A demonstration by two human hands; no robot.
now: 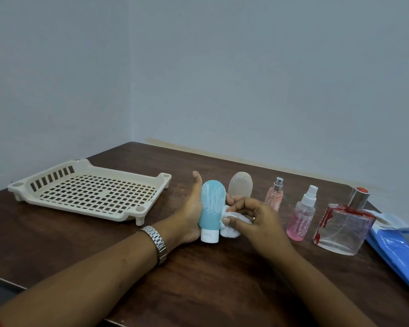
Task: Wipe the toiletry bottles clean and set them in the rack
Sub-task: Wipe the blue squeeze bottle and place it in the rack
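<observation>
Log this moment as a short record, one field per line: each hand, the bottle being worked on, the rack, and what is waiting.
left hand: grips the blue bottle, cap down
right hand: pinches a white wipe against the blue bottle's side
blue bottle: whitish streaks on its upper part
rack: on the table, left of the hands, no bottles in it
waiting: beige bottle, small pink spray, pink mist bottle, red-stained glass bottle, standing behind and right of the hands
also: blue pack at far right

Dimly, evenly lit, bluish cast; faint soft shadows on the table point(210, 279); mildly blurred, bowed toward the edges.
</observation>
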